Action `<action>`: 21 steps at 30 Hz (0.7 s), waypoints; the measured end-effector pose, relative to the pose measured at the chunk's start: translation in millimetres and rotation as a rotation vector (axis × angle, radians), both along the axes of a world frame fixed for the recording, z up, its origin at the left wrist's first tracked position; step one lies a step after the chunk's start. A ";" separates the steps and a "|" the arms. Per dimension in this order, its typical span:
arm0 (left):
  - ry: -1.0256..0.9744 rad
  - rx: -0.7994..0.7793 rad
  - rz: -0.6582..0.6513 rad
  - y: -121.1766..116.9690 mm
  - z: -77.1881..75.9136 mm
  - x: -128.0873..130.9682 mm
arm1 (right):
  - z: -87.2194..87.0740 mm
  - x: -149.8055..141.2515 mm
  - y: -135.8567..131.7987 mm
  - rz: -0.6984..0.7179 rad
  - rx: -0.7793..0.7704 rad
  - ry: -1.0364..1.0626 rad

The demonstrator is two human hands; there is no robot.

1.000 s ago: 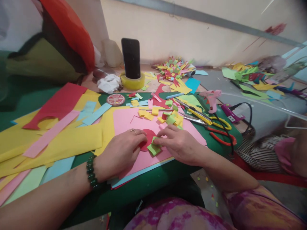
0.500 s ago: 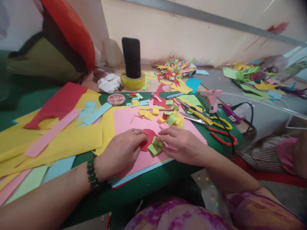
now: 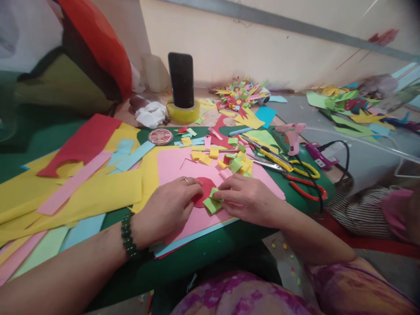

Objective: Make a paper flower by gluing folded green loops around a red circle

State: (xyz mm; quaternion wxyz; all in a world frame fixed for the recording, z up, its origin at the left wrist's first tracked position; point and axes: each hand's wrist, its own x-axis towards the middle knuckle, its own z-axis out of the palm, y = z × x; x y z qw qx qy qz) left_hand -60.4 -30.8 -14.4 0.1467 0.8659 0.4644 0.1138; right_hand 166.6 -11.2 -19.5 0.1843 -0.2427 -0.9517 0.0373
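A red paper circle (image 3: 206, 183) lies on a stack of coloured sheets topped by pink paper (image 3: 173, 164). My left hand (image 3: 167, 201), wearing a ring, has its fingertips closed on the circle's left edge. At the circle's lower right side sits a folded green paper piece (image 3: 211, 206). My right hand (image 3: 247, 197) pinches this piece with thumb and fingers, partly covering it. Just beyond the right fingers is a small heap of folded yellow, green and red paper pieces (image 3: 244, 164).
Scissors (image 3: 305, 188), a yellow utility knife (image 3: 272, 153) and a pink glue gun (image 3: 292, 135) lie to the right. Paper strips and sheets (image 3: 98, 188) cover the left. A phone (image 3: 181, 81) stands in a tape roll (image 3: 183, 114) behind. Another person's striped clothing (image 3: 357, 210) shows at right.
The view has shifted slightly. My right fingers have drawn closer together on the green paper piece. My left hand keeps its place on the red circle.
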 end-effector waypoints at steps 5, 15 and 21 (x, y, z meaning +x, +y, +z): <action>0.027 -0.003 0.002 0.0 -0.1 0.1 | 0.5 0.0 0.3 0.004 0.045 -0.029; 0.003 -0.008 0.003 -0.6 1.4 0.7 | 0.2 -1.3 1.2 0.001 0.068 -0.075; 0.010 -0.003 0.009 -0.4 -0.1 0.8 | 3.4 -0.5 -0.8 -0.007 0.031 -0.040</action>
